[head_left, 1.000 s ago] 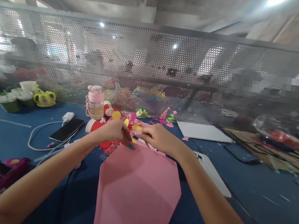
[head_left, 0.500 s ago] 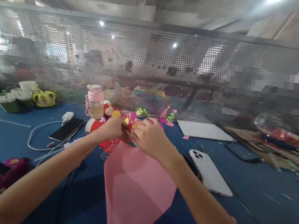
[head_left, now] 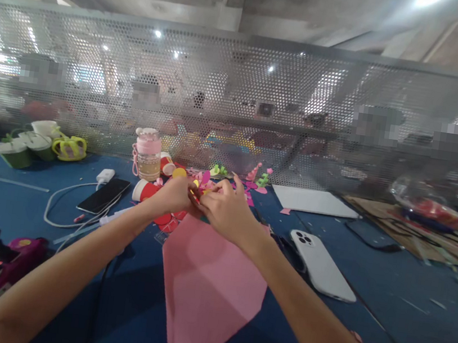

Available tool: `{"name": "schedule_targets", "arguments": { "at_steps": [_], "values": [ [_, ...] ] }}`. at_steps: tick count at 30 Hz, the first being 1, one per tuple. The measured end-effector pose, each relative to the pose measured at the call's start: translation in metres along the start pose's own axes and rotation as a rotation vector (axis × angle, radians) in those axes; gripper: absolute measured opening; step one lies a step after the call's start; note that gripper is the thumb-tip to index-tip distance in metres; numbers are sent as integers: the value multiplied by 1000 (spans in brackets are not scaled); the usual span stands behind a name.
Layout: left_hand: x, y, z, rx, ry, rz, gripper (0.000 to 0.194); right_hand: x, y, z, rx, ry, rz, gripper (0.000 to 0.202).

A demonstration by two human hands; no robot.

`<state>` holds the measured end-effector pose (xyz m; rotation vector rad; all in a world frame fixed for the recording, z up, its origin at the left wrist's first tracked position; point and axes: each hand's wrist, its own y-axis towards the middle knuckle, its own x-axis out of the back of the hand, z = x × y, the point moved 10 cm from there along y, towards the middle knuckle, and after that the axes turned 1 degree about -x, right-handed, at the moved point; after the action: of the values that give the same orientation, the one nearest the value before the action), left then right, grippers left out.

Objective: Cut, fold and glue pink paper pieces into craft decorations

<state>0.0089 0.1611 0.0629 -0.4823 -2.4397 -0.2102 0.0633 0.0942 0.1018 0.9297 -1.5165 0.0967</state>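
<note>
The pink paper is in front of the person, over the blue tabletop. The left hand pinches its far edge. The right hand bends its fingers in beside the left's fingertips; whether they grip anything, I cannot tell. A white phone lies to the right.

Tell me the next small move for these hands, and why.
Perhaps press the pink sheet at its far edge with the right hand while the left hand steadies it: both hands meet there, and neither touches the near end.
</note>
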Motion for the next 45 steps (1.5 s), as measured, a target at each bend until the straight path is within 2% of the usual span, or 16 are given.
{"name": "schedule_targets", "arguments": {
  "at_steps": [7, 13, 23, 26, 30, 35, 45],
  "values": [
    [-1, -2, -6, -17, 13, 0, 35, 5, 0, -10, -70, 102, -70, 22],
    [9, -5, -11, -20, 104, -80, 28, 5, 0, -13, -103, 129, -75, 21],
    [6, 4, 4, -35, 4, -81, 30, 22, -4, -10, -98, 77, -247, 18],
    [4, 6, 8, -25, -40, -72, 26, 21, -4, -14, -117, 132, -241, 17],
    [2, 2, 2, -20, -100, -28, 23, 19, -3, -21, -157, 210, -207, 19],
    [1, -2, -1, 6, -133, 28, 26, 18, -3, -21, -149, 229, -176, 20],
    [4, 2, 2, -5, -50, -63, 31, 8, -1, -14, -149, 80, -130, 31]
  ]
}}
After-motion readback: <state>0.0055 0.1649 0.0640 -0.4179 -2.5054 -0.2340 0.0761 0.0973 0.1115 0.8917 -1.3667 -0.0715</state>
